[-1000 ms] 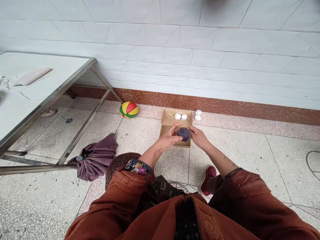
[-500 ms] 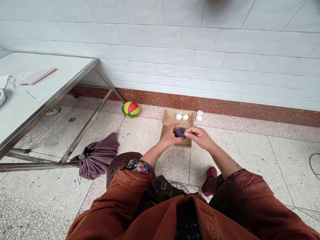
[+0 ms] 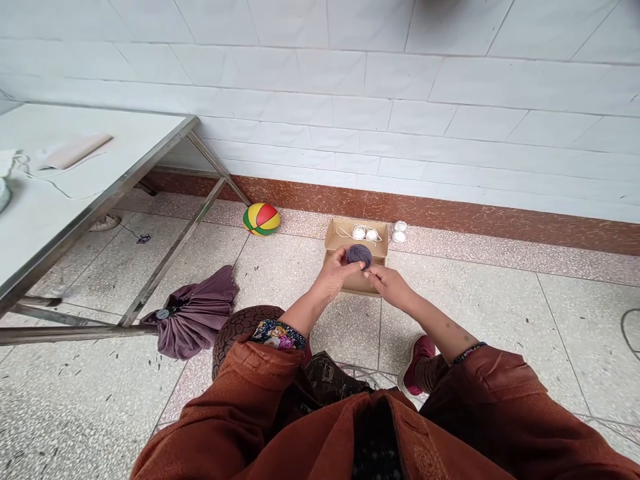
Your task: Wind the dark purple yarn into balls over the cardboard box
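Note:
A grey-purple ball of yarn (image 3: 359, 255) is gripped in my left hand (image 3: 334, 275), thumb along its lower side and fingers curled behind it. Just below and to the right of the ball, my right hand (image 3: 391, 285) is closed in a pinch, its fingertips at the ball's lower edge. Any strand between those fingertips is too fine to see. Both hands are above an open cardboard box (image 3: 361, 285). In the far part of that box lie white yarn balls (image 3: 359, 232) with a loose white strand.
More white yarn balls (image 3: 399, 237) sit right of the box by the wall. A striped ball (image 3: 261, 219) rests near the leg of a white-topped table (image 3: 100, 160). A folded purple umbrella (image 3: 195, 313) lies on the floor, beside a brown patterned round seat (image 3: 245, 330).
The yarn ball has turned and risen slightly in my left hand. My right hand has shifted down and left, from the ball's right side to its lower edge.

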{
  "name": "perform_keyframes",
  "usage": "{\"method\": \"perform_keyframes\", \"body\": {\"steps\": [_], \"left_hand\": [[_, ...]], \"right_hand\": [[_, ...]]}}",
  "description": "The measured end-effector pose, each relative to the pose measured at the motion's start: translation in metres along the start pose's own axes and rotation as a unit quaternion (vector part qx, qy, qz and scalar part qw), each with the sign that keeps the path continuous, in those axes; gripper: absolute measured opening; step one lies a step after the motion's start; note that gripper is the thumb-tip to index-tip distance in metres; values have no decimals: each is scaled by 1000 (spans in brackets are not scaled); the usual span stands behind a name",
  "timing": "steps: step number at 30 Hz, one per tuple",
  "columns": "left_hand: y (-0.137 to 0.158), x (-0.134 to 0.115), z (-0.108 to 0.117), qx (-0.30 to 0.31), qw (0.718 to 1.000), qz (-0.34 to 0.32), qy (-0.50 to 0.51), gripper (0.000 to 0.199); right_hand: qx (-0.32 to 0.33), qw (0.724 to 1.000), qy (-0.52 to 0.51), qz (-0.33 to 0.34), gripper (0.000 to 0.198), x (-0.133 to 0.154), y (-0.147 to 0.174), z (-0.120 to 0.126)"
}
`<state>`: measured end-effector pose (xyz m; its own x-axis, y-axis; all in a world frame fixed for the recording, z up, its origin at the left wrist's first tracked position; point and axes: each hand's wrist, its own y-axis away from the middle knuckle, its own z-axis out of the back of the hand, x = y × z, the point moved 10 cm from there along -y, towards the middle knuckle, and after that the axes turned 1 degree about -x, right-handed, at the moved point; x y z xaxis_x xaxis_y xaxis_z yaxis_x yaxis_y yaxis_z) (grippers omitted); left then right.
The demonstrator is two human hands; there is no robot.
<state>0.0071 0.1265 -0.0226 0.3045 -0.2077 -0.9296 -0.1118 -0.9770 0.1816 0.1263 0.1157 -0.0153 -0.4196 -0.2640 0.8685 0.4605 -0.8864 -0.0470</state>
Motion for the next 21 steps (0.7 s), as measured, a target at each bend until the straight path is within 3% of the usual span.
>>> {"method": "perform_keyframes", "body": {"steps": [4, 8, 14, 17, 21], "left_hand": [[0, 0, 12, -43, 994, -4, -101, 48], [5, -3, -3, 15, 986, -9, -167, 48], [18, 7, -35, 168, 971, 27, -167, 58], [24, 13, -37, 186, 969, 59, -152, 67], [28, 14, -41, 199, 971, 74, -112, 72]], "right_hand": [[57, 996, 0, 65, 29, 29, 8, -5], [8, 996, -62, 60, 26, 37, 4, 25], [-122, 988, -91, 25, 26, 16, -7, 61], [-127, 988, -91, -5, 29, 1, -11, 57], [-82, 988, -117, -61, 31, -18, -12, 39]]}}
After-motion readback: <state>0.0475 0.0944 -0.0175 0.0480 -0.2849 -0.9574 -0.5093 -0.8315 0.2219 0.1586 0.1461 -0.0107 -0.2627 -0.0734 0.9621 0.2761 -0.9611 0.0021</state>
